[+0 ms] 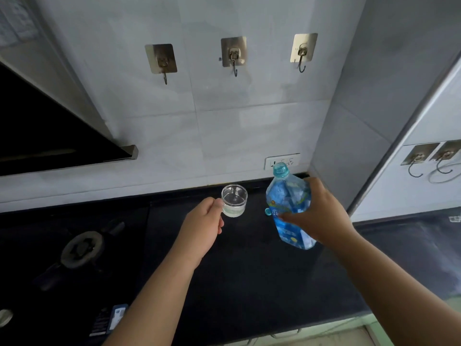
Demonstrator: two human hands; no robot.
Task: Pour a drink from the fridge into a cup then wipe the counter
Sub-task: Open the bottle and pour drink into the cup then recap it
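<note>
left hand [203, 221] pinches the small clear glass cup [234, 201] by its handle, steadying it on the black stone counter [249, 270]; right hand [316, 216] wraps the uncapped blue plastic bottle [289, 206] at the cup's three o'clock, ready to tip.

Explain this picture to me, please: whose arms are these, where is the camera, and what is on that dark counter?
No machine here: a person wears one wide camera on the head, looking down at their own bare hands. The left hand holds a small clear glass cup by its handle; it seems to hold a little liquid. The right hand grips an uncapped blue plastic bottle, upright on the black counter. A small blue cap lies beside the bottle. A gas burner sits at left, and hooks hang on the tiled wall.
</note>
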